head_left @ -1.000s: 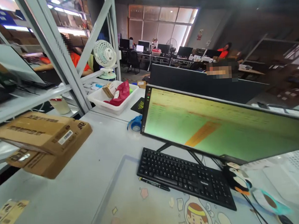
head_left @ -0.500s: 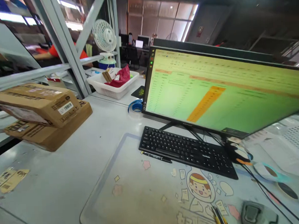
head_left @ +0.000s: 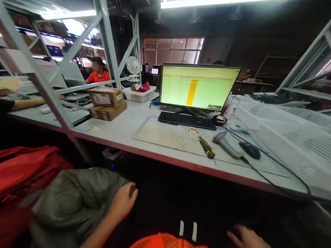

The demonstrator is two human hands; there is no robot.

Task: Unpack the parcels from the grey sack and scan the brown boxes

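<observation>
- Fingers (head_left: pixel 131 190) of left hand (head_left: pixel 122 202) curl over edge of grey-green bag (head_left: pixel 72 206), gripping its fabric below the table (head_left: pixel 121 128).
- Right hand (head_left: pixel 247 240) low at bottom edge, blurred; cannot tell if its fingers are spread or closed; nothing seen in it.
- Grey-green bag lies just beside red cloth pile (head_left: pixel 20 172), on its right, under the table edge.
- On table: monitor (head_left: pixel 198 87), keyboard (head_left: pixel 187 120), yellow-black cutter (head_left: pixel 206 147), barcode scanner (head_left: pixel 227 145), mouse (head_left: pixel 250 150), two stacked cardboard boxes (head_left: pixel 106 102).
- Another person in orange shirt (head_left: pixel 98 75) sits behind the shelf frame.
</observation>
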